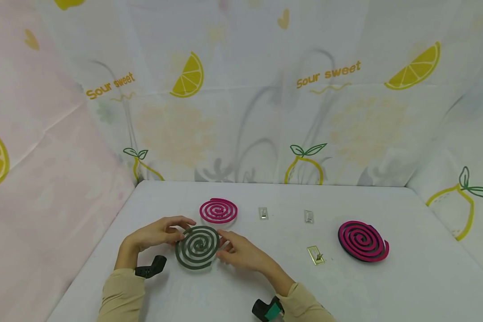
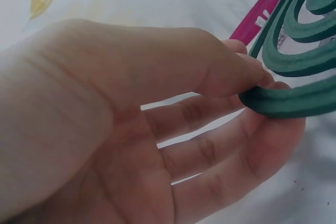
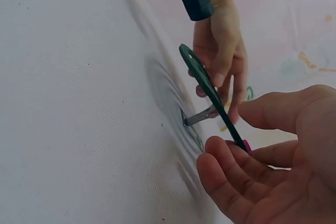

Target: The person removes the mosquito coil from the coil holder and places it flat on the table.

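Note:
A dark green spiral coil (image 1: 197, 247) is held tilted just above the white table between both hands. My left hand (image 1: 181, 232) pinches its left rim between thumb and fingers (image 2: 265, 129), seen close in the left wrist view on the green coil (image 2: 294, 103). My right hand (image 1: 224, 245) holds the right rim, fingers (image 3: 223, 156) under it and thumb close above. In the right wrist view the green coil (image 3: 206, 85) is edge-on, with a small metal stand (image 3: 199, 117) under its middle reaching down to the table.
A pink coil (image 1: 218, 210) lies just behind the hands. A pink coil on a black one (image 1: 363, 240) lies to the right. Metal stands (image 1: 263, 213) (image 1: 308, 217) (image 1: 315, 255) lie between them. Lemon-print cloth walls enclose the white table (image 1: 406, 286).

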{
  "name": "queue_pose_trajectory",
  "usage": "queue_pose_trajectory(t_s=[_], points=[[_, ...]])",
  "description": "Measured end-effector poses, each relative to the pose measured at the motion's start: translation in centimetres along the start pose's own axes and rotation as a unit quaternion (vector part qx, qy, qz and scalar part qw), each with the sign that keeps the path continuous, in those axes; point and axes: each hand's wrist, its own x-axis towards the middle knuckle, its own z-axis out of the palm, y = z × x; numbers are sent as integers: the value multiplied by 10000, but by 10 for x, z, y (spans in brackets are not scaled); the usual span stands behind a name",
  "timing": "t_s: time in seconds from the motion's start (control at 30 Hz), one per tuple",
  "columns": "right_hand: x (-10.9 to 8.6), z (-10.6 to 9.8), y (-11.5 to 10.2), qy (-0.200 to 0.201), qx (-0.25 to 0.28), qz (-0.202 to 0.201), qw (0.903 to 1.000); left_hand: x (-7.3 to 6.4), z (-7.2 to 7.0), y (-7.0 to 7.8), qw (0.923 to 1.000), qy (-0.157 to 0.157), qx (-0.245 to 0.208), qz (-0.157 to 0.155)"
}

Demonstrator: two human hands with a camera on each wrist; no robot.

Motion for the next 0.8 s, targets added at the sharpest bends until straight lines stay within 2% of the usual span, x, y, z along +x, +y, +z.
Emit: queue_pose_trajectory(t_s=[0.53,0.8], points=[[1,-2,-1,33,128,70,9999,-1,0,3,9999,150,41,15],[2,-3,-1,68,277,-20,9996,-4,-1,7,9998,171,3,41]])
